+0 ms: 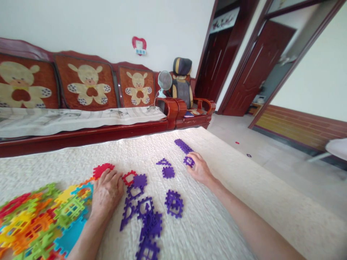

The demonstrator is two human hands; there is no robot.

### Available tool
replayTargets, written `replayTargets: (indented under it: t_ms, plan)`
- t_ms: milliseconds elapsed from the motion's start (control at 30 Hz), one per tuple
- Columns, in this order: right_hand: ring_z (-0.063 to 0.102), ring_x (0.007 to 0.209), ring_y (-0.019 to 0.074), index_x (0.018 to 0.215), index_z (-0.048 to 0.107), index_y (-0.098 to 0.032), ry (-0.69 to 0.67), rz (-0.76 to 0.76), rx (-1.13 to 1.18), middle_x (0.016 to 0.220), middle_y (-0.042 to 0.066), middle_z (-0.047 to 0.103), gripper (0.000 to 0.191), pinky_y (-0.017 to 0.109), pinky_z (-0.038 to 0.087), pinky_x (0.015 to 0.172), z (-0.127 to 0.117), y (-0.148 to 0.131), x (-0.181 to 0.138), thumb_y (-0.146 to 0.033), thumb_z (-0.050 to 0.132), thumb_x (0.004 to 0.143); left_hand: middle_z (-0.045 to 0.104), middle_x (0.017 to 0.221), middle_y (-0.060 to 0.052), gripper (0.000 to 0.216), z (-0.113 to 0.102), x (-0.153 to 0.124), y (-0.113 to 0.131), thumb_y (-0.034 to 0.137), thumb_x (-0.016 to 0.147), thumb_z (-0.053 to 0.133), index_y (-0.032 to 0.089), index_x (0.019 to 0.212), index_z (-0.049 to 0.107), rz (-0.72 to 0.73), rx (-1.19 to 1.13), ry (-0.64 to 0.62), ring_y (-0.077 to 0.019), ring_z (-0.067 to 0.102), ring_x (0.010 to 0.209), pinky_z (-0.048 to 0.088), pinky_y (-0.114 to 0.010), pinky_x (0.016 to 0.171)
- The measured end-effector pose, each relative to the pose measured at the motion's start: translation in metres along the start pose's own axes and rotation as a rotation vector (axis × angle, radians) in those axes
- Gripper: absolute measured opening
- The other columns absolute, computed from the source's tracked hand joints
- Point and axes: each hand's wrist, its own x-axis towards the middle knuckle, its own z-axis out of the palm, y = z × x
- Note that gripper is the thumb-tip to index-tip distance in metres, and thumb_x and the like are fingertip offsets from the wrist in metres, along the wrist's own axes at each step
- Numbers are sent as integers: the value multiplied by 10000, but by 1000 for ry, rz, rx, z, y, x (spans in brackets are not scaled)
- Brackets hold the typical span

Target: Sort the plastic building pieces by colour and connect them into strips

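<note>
My right hand (pixel 199 168) pinches a purple puzzle piece (pixel 188 161) at the near end of a row of joined purple pieces (pixel 183 146) on a cream quilted mat (pixel 244 202). My left hand (pixel 107 193) rests palm down, fingers bent, on the mat beside a red square piece (pixel 129 177) and a red round piece (pixel 102 169). Several loose purple pieces lie between my arms, among them a square one (pixel 174 203), a small square (pixel 168 172) and a triangle (pixel 163 162).
A heap of mixed coloured pieces (pixel 40 220) lies at the left. A long wooden sofa (pixel 81 133) with bear cushions runs behind the mat. A small fan (pixel 164 81) and a massage cushion (pixel 182 85) sit on chairs. Tiled floor and dark doors (pixel 257 68) are at the right.
</note>
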Motion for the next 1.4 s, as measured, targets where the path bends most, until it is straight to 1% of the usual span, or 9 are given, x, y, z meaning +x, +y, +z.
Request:
replayTargets:
  t_ms: [67, 167, 233, 300, 600, 967, 1133, 1333, 1400]
  plan:
    - [592, 1194, 266, 1184, 600, -213, 109, 66, 0, 1240, 121, 630, 446, 455, 465, 1072, -10, 23, -8, -217, 577, 738, 731, 1126, -133, 291, 0, 0, 0, 238, 907, 435, 186, 980, 712, -8, -20, -2, -339, 570, 1237, 447, -526, 1031]
    - [637, 1109, 266, 1175, 590, -212, 225, 289, 10, 1162, 110, 667, 458, 464, 516, 1001, -13, 55, -19, -265, 577, 720, 720, 1156, -140, 279, 0, -1, -2, 250, 901, 441, 191, 970, 705, -9, -35, -5, -344, 561, 1253, 439, -538, 1047]
    - [656, 1059, 251, 1178, 584, -206, 252, 388, 42, 1130, 99, 681, 473, 441, 541, 954, -9, 67, -22, -289, 583, 712, 710, 1182, -150, 281, 2, -1, -5, 261, 904, 447, 181, 980, 705, 1, -26, -7, -349, 552, 1269, 433, -542, 1057]
    - [658, 1045, 239, 1186, 583, -201, 236, 403, 56, 1129, 95, 684, 488, 420, 542, 946, -5, 70, -22, -301, 595, 708, 708, 1185, -154, 288, 3, -1, -8, 263, 911, 443, 171, 993, 704, 18, -17, -11, -346, 550, 1276, 431, -535, 1067]
    - [630, 1113, 250, 1186, 604, -195, 122, 265, -22, 1156, 105, 661, 470, 413, 496, 1012, -7, 46, -11, -258, 586, 721, 709, 1175, -142, 279, -3, 0, -5, 262, 921, 428, 197, 1009, 685, 47, 1, -11, -347, 570, 1248, 461, -537, 1029]
    - [633, 1090, 278, 1218, 598, -187, 132, 230, 15, 1173, 128, 669, 470, 458, 513, 980, 0, 53, -12, -341, 628, 775, 704, 1182, -135, 303, 4, -2, -7, 279, 926, 410, 178, 997, 686, 20, 11, -25, -325, 547, 1271, 424, -514, 1079]
    - [619, 1092, 292, 1201, 604, -173, 101, 208, -14, 1148, 136, 655, 471, 471, 507, 989, 1, 58, -11, -349, 638, 766, 699, 1150, -145, 325, 3, -1, -2, 281, 928, 382, 171, 968, 686, -27, 10, -42, -334, 534, 1269, 443, -527, 1049]
    - [523, 1239, 321, 1267, 563, -147, 241, -11, -97, 1291, 182, 561, 477, 507, 435, 1077, -3, 42, -13, -348, 612, 837, 690, 1139, -147, 298, 5, -1, 0, 229, 917, 409, 155, 971, 692, -24, -15, -47, -331, 526, 1271, 449, -521, 1047]
    - [522, 1238, 307, 1272, 564, -162, 216, -131, -111, 1298, 171, 564, 421, 490, 432, 1076, -3, 27, -15, -299, 576, 874, 691, 1121, -150, 300, 7, 0, -1, 209, 913, 407, 156, 982, 694, -11, -55, -27, -325, 533, 1260, 455, -516, 1039]
